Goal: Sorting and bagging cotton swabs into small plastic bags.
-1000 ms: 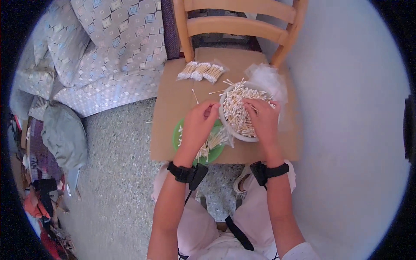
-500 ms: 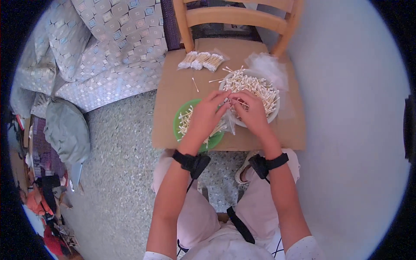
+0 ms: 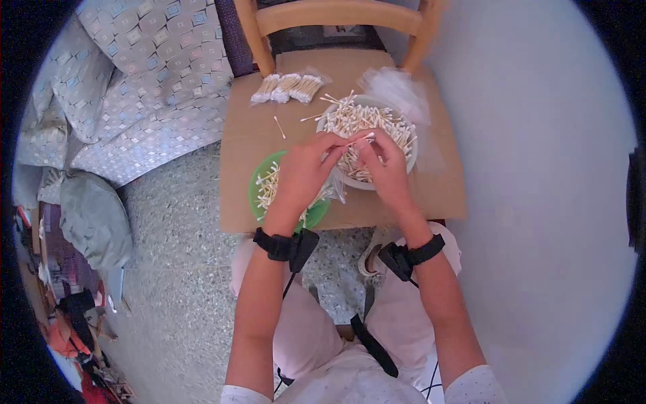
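Observation:
My left hand [image 3: 303, 168] and my right hand [image 3: 387, 168] meet fingertip to fingertip over the near part of a white bowl [image 3: 412, 161] full of cotton swabs [image 3: 367, 116]. Pinched at the right fingertips is a cotton swab [image 3: 369, 136], its white tip showing and its stick running toward the left fingers. A clear plastic bag [image 3: 338, 188] hangs below my closed left hand and seems held by it; the grip itself is hidden. Under the left wrist stands a green bowl [image 3: 256, 192] holding more swabs, partly covered by that hand.
Both bowls stand on a cardboard sheet [image 3: 235, 148] over a wooden chair [image 3: 336, 17]. Several filled swab bags [image 3: 288, 88] lie at the back, with a loose swab [image 3: 279, 127] nearer. Empty clear bags [image 3: 400, 94] lie behind the white bowl. A wall [image 3: 538, 202] rises on the right.
The view has shifted, so the chair and bowls appear farther left. My fingers have changed position, and a swab's white tip now shows at the right fingertips.

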Demonstrator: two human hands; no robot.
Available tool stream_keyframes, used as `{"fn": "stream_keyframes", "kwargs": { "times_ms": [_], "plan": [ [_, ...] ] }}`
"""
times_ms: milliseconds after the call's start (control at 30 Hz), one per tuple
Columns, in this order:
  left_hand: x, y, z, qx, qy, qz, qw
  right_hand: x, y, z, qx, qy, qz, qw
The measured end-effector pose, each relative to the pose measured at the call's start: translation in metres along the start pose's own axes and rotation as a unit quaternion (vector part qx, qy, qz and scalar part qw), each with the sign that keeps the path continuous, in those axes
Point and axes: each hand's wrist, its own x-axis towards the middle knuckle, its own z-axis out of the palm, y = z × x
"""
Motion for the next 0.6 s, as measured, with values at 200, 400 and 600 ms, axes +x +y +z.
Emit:
{"fn": "stream_keyframes", "kwargs": {
  "times_ms": [200,400,600],
  "plan": [
    [0.002,0.004,0.001,-0.108,-0.011,-0.028,0.994,-0.005,-0.005,-0.010,0.076,0.038,0.077,0.993],
    [0.006,-0.003,0.007,-0.338,0.048,-0.053,0.939,-0.005,-0.002,-0.012,0.094,-0.116,0.098,0.984],
    [-0.003,0.013,-0.002,-0.266,0.032,-0.114,0.957,-0.006,0.006,0.008,-0.074,-0.160,0.050,0.983]
  ]
}}
